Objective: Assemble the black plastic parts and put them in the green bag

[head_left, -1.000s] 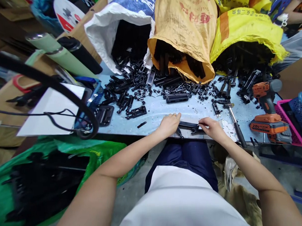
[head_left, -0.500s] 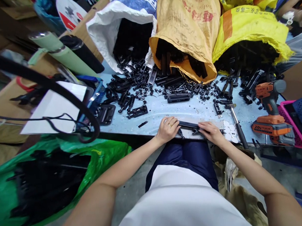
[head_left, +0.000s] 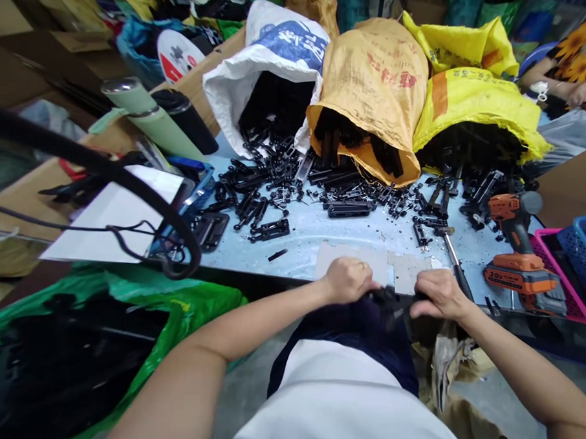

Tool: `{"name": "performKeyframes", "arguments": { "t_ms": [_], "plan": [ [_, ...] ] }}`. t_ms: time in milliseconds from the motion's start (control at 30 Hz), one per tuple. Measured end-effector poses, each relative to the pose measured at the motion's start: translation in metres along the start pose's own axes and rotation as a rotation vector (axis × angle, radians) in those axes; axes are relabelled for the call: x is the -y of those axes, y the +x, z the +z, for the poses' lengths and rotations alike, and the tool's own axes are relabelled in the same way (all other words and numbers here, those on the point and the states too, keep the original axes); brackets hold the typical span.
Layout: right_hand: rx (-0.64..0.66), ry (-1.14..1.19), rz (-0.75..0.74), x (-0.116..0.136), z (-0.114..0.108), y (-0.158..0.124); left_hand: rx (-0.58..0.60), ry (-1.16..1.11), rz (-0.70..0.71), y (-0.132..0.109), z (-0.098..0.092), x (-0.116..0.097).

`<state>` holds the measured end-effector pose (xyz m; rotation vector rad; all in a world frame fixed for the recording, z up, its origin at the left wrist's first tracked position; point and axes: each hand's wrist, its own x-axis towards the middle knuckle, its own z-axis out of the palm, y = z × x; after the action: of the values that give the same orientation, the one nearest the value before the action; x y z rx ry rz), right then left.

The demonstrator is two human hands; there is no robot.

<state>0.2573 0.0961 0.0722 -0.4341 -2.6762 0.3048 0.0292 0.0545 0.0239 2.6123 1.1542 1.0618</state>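
Between my hands is a black jointed plastic part [head_left: 392, 300], held just off the table's front edge above my lap and smeared by motion. My left hand [head_left: 350, 280] closes in a fist around its left end. The right end is gripped by my right hand [head_left: 439, 295], thumb pressed along it. Grey cardboard [head_left: 355, 253] lies flat on the table directly behind my hands. Farther back, many loose black parts [head_left: 259, 175] and small screws are heaped over the blue tabletop [head_left: 304, 245].
White [head_left: 219, 87], orange [head_left: 364, 67] and yellow [head_left: 472, 101] sacks of black parts lie at the back. On the right are a hammer [head_left: 452, 254], a cordless drill [head_left: 520, 255] and a pink basket [head_left: 565, 285]. A green bag [head_left: 190, 308] stands low left. Another person's hand [head_left: 579, 94] shows far right.
My hands have moved from the tabletop toward my body, taking the black part past the front edge. Both fists are now tighter around it, and the view has tilted up.
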Motion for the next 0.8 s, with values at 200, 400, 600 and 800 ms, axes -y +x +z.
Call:
{"name": "performKeyframes", "arguments": {
  "t_ms": [200, 400, 600, 800],
  "plan": [
    [-0.358, 0.861, -0.097, 0.066, 0.033, 0.026, -0.336, -0.599, 0.018, -0.004, -0.023, -0.075],
    [-0.852, 0.747, 0.383, 0.037, 0.112, 0.063, -0.484, -0.192, 0.04, -0.01, 0.016, -0.045],
    [-0.437, 0.308, 0.599, -0.108, 0.093, 0.102, -0.031, 0.373, -0.06, -0.02, 0.032, 0.043],
    [-0.332, 0.082, 0.766, -0.213, 0.054, 0.135, 0.294, 0.439, -0.217, 0.0, 0.03, 0.079]
  ]
}}
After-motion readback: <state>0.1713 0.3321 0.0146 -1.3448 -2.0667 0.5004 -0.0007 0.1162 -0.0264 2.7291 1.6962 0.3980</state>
